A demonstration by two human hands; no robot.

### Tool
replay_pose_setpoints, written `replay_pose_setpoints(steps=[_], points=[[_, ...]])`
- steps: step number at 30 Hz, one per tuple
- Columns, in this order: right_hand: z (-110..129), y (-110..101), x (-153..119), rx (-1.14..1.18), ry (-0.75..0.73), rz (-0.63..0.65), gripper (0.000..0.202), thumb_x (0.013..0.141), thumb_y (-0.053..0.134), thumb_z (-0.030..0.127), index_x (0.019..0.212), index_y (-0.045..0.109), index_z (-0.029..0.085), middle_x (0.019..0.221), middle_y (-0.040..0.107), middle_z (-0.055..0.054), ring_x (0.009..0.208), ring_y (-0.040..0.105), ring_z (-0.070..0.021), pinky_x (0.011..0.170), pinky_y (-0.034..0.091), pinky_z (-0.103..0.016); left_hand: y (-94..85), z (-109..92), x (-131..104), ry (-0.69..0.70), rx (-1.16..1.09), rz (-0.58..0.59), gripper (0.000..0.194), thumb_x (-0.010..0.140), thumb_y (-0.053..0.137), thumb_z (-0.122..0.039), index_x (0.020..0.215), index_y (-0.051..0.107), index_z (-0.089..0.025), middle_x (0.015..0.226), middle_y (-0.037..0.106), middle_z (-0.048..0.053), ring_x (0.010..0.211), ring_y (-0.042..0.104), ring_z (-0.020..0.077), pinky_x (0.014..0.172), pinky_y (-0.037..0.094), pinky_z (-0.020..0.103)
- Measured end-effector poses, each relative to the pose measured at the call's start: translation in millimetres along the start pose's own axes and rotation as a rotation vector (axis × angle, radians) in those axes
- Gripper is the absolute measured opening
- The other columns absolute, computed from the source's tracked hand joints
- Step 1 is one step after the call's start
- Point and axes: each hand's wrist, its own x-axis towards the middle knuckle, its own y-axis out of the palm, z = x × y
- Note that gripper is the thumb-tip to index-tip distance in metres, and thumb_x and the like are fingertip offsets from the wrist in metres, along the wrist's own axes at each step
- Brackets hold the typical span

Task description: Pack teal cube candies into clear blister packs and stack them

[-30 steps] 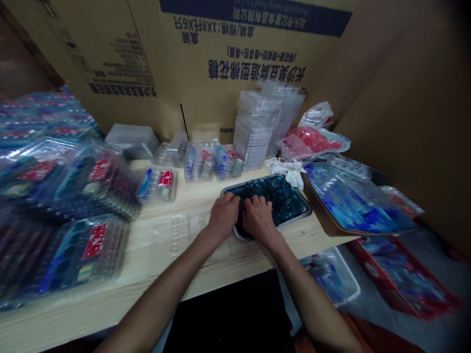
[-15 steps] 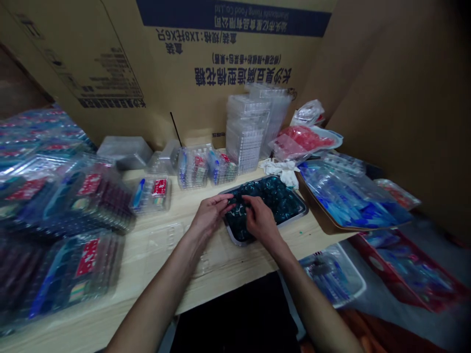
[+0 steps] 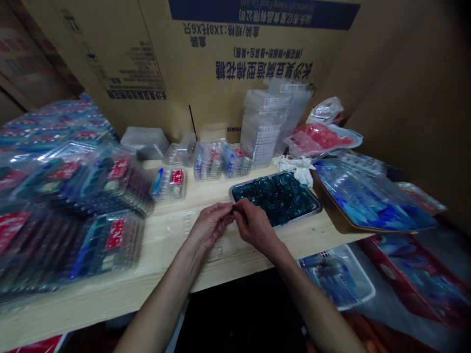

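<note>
My left hand [image 3: 212,223] and my right hand [image 3: 254,224] meet at the fingertips in front of a metal-rimmed tray [image 3: 319,210]. Between their pinched fingers is a small dark piece [image 3: 234,209], mostly covered, so its kind does not show. Glossy dark teal lumps [image 3: 281,196] fill the tray just beyond my right hand. On the wooden table [image 3: 162,272], a clear plastic blister tray [image 3: 178,226] lies flat beside and partly under my left hand.
Filled clear packs [image 3: 106,240] are stacked at left, with one pack [image 3: 169,184] set apart. Stacked empty plastic trays [image 3: 263,127] stand before a large carton [image 3: 206,103]. A box of blue packets [image 3: 368,196] sits at right; a white bin [image 3: 362,296] and red crate [image 3: 401,289] are lower.
Both hands have drawn back from over the teal lumps toward the tray's near edge, the dark piece now pinched between them. The view has shifted left.
</note>
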Motion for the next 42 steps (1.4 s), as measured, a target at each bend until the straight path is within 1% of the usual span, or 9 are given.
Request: replay_pose_setpoints(steps=[5, 9, 13, 16, 19, 28, 33, 38, 42], points=[[9, 0, 8, 0.162, -0.074, 0.123, 0.012, 0.084, 0.05, 0.011, 0.091, 0.054, 0.019, 0.075, 0.064, 0.0, 0.066, 0.06, -0.0137, 0.064, 0.04, -0.023, -13.0, -18, -13, 0.009, 0.183, 0.052, 0.026, 0.058, 0.088, -0.025, 0.071, 0.069, -0.012, 0.069, 0.069, 0.002, 0.06, 0.062, 0.0085, 0.061, 0.05, 0.018], [14, 1, 17, 0.096, -0.052, 0.172, 0.016, 0.087, 0.048, 0.011, 0.098, 0.058, 0.018, 0.077, 0.065, 0.0, 0.066, 0.059, -0.0137, 0.066, 0.042, -0.023, -23.1, -33, -17, 0.07, 0.336, 0.074, 0.032, 0.06, 0.086, -0.026, 0.087, 0.074, -0.014, 0.085, 0.073, 0.004, 0.065, 0.061, 0.0093, 0.061, 0.048, 0.02], [0, -2, 15, -0.295, 0.081, 0.128, 0.032, 0.09, 0.047, 0.013, 0.121, 0.054, 0.012, 0.102, 0.064, -0.012, 0.091, 0.061, -0.0221, 0.079, 0.045, -0.031, -50.0, -42, -12, 0.256, 0.606, -0.076, 0.027, 0.068, 0.079, -0.03, 0.091, 0.077, -0.017, 0.084, 0.074, 0.004, 0.071, 0.062, 0.0129, 0.069, 0.048, 0.025], [-17, -7, 7, -0.658, 0.255, 0.195, 0.033, 0.088, 0.046, 0.01, 0.119, 0.057, 0.011, 0.113, 0.057, -0.019, 0.103, 0.058, -0.0311, 0.082, 0.045, -0.039, -75.2, -36, -2, 0.457, 0.866, -0.169, 0.017, 0.07, 0.075, -0.026, 0.085, 0.077, -0.018, 0.082, 0.074, 0.003, 0.075, 0.063, 0.0159, 0.073, 0.048, 0.028], [-28, -8, 2, -0.763, 0.301, 0.317, 0.033, 0.083, 0.045, 0.005, 0.113, 0.059, 0.011, 0.113, 0.055, -0.019, 0.101, 0.059, -0.0319, 0.079, 0.046, -0.038, -89.6, -22, 11, 0.562, 1.046, -0.19, 0.015, 0.075, 0.068, -0.021, 0.087, 0.076, -0.018, 0.081, 0.073, 0.003, 0.073, 0.064, 0.0164, 0.071, 0.049, 0.028], [-38, -12, 2, -0.678, 0.213, 0.407, 0.043, 0.081, 0.049, 0.007, 0.123, 0.054, 0.013, 0.117, 0.052, -0.016, 0.101, 0.058, -0.0275, 0.083, 0.045, -0.035, -87.5, -9, 26, 0.635, 1.34, 0.062, 0.014, 0.082, 0.062, -0.015, 0.081, 0.075, -0.019, 0.082, 0.071, 0.004, 0.075, 0.065, 0.0158, 0.071, 0.047, 0.027], [-39, -10, -1, -0.628, 0.212, 0.376, 0.047, 0.08, 0.053, 0.007, 0.127, 0.052, 0.012, 0.118, 0.051, -0.016, 0.101, 0.056, -0.0268, 0.085, 0.042, -0.035, -82.3, -12, 20, 0.605, 1.207, 0.016, 0.015, 0.082, 0.062, -0.022, 0.091, 0.074, -0.018, 0.085, 0.07, 0.005, 0.075, 0.064, 0.016, 0.068, 0.047, 0.026], [-17, 2, -11, -0.657, 0.208, 0.164, 0.031, 0.085, 0.044, 0.004, 0.11, 0.06, 0.01, 0.109, 0.053, -0.018, 0.099, 0.051, -0.0288, 0.085, 0.04, -0.04, -77.9, -13, 17, 0.553, 1.233, 0.052, 0.015, 0.081, 0.062, -0.025, 0.087, 0.074, -0.018, 0.084, 0.069, 0.004, 0.074, 0.062, 0.0159, 0.069, 0.046, 0.027], [2, 31, -30, -0.42, -0.013, 0.302, 0.03, 0.077, 0.046, -0.003, 0.098, 0.062, 0.012, 0.102, 0.056, -0.013, 0.096, 0.051, -0.0237, 0.087, 0.042, -0.035, -80.8, -12, 20, 0.586, 1.197, -0.006, 0.018, 0.083, 0.059, -0.026, 0.089, 0.074, -0.019, 0.087, 0.068, 0.005, 0.08, 0.064, 0.0174, 0.072, 0.047, 0.028]])
